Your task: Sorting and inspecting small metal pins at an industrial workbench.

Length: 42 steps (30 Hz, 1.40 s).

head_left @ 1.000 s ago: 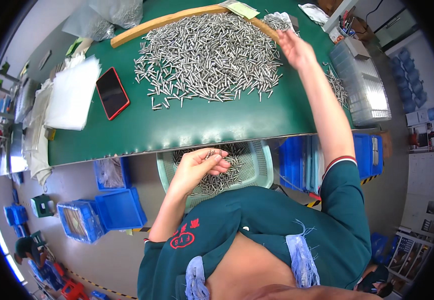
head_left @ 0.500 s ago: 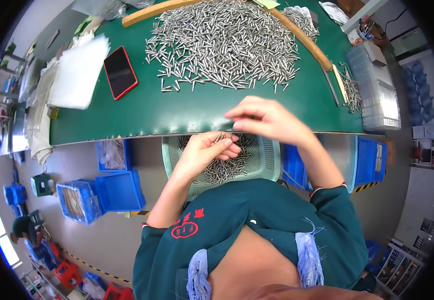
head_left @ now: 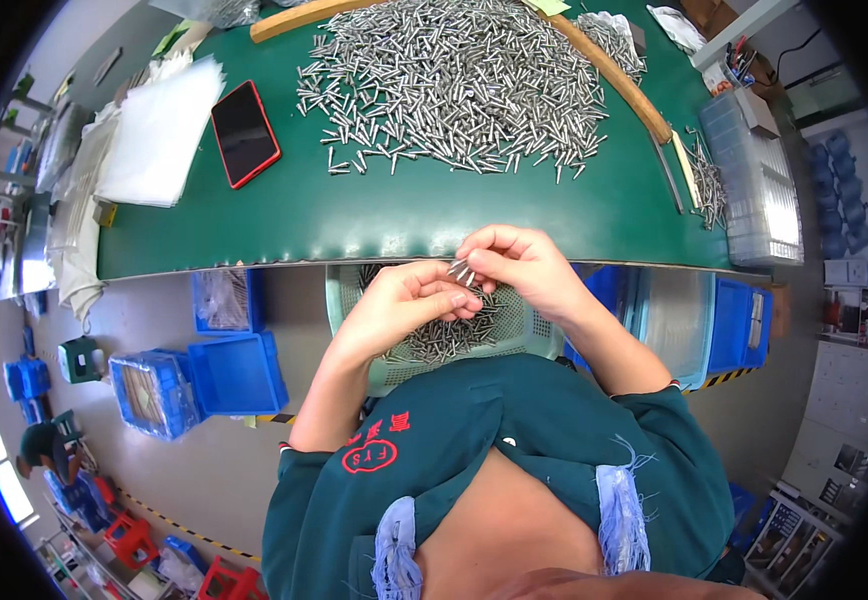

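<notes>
Slender metal pins [head_left: 463, 272] are sitting between the two hands, just above the table's near edge. The right hand [head_left: 484, 262] is pinching them between thumb and fingertips; the left hand [head_left: 459, 290] is curling its fingers right beside them, and I cannot tell whether it is gripping any. At six o'clock from the hands, a pale green basket [head_left: 534, 335] with perforated plastic walls is holding darker pins. At nine o'clock a blue bin [head_left: 226, 327] is containing clear, crumpled plastic; at eight, a film-wrapped bin [head_left: 186, 398] is standing. At half past two, ribbed clear boxes [head_left: 764, 190] are lining the table. At twelve, a shiny pin heap [head_left: 454, 90] is spreading across the smooth green tabletop [head_left: 374, 225], a curved wooden strip [head_left: 619, 85] bordering it. At ten, a flat red-edged phone [head_left: 246, 135] is lying near thin white sheets [head_left: 159, 140].
</notes>
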Motion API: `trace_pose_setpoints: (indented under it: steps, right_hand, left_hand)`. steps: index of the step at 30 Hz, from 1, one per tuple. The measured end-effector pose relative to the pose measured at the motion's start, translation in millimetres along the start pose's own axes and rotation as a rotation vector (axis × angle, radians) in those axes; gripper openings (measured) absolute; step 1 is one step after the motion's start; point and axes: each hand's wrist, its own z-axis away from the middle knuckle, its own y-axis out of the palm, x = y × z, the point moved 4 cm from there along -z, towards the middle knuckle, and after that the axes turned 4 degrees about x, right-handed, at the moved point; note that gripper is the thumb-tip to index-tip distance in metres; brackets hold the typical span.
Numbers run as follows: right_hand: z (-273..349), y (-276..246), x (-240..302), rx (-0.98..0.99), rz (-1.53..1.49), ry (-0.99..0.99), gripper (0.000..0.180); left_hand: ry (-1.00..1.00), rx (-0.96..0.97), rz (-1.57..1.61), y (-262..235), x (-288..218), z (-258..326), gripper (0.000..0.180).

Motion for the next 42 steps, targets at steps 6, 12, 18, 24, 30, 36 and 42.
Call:
trace_pose_setpoints:
  steps: [6, 12, 18, 24, 30, 36, 42]
  right_hand:
    - [2, -5, -23, 0.091, -0.652, 0.206, 0.018]
    - [7, -5, -10, 0.085, -0.142, 0.167, 0.015]
    - [8, 2, 15, 0.105, 0.669, -0.125, 0.015]
    - [-6, -35, 23, -0.346, 0.89, -0.337, 0.016]
    - [-13, -39, 25, -0.415, 0.836, -0.274, 0.017]
    - [-14, -40, 25, -0.406, 0.875, -0.205, 0.017]
    - [-12, -35, 25, -0.452, 0.946, -0.305, 0.016]
  left_hand:
    - [0.06, -0.081, -0.111, -9, -9, 5, 0.023]
    - [0.189, -0.394, -0.203, -24, -14, 7, 0.021]
    - [0.56, -0.705, -1.187, -19, -39, -21, 0.012]
    - [0.401, -0.82, -1.36, -24, -42, -72, 0.017]
    - [0.428, -0.79, -1.463, -25, -43, -79, 0.013]
    - [0.446, -0.821, -1.458, -40, -42, -70, 0.013]
    - [0.431, -0.8, -1.456, -40, -46, -66, 0.011]
